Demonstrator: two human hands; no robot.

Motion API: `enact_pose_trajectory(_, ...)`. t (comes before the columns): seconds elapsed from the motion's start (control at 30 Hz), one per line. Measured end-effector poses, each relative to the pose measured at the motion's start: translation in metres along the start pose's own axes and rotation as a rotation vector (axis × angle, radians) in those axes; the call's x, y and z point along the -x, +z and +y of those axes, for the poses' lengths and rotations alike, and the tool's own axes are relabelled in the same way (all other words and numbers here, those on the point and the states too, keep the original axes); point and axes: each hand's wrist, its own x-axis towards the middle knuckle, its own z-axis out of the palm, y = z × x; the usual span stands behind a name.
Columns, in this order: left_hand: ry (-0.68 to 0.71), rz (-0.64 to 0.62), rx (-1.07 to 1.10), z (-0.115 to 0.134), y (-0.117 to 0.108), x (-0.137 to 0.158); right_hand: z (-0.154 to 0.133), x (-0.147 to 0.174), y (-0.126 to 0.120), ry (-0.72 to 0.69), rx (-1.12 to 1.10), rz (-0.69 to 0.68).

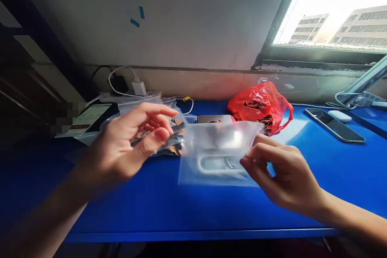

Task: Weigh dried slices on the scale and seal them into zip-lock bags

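My right hand point(281, 173) pinches the right edge of a clear zip bag point(217, 173), held up above the blue table. No contents show in the bag; a pale oval shape and part of a scale-like device point(214, 119) appear through or behind it. To the bag's left, my left hand point(136, 141) is raised with fingers apart and curved, touching nothing. Behind the left hand lie several clear bags point(173, 149) with brown dried pieces inside. A red plastic bag point(256, 105) holding dark brown dried pieces sits behind the right hand.
A phone point(335, 125) and a white mouse-like object point(339, 115) lie at the right. Another lit screen point(90, 119) is at the left. A white charger point(139, 87) with cables stands against the wall. The blue table's front edge point(199, 235) runs below.
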Motion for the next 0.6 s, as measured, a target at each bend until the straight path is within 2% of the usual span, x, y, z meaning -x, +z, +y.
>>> enact_pose_trajectory(0.07,0.153,-0.018,-0.188,0.011,0.006,0.01,-0.012,-0.001,0.009,-0.001,0.004,0.018)
enact_pose_trajectory(0.13,0.345,-0.122,-0.327,0.018,0.018,0.021,-0.024,-0.003,0.019,-0.058,-0.048,-0.011)
enact_pose_trajectory(0.2,0.455,-0.238,-0.402,0.017,0.034,0.031,-0.032,-0.008,0.027,-0.158,-0.15,-0.037)
enact_pose_trajectory(0.3,0.451,-0.331,-0.397,0.012,0.051,0.041,-0.034,-0.016,0.03,-0.263,-0.355,-0.235)
enact_pose_trajectory(0.37,0.437,-0.386,-0.344,0.009,0.055,0.043,-0.029,-0.018,0.031,-0.243,-0.461,-0.414)
enact_pose_trajectory(0.4,0.441,-0.41,-0.314,0.01,0.056,0.043,-0.025,-0.017,0.032,-0.209,-0.465,-0.457)
enact_pose_trajectory(0.5,0.46,-0.456,-0.266,0.012,0.054,0.042,-0.016,-0.011,0.043,-0.153,-0.271,-0.475)
enact_pose_trajectory(0.6,0.493,-0.445,-0.284,0.011,0.055,0.043,-0.014,-0.005,0.057,-0.24,-0.067,-0.538)
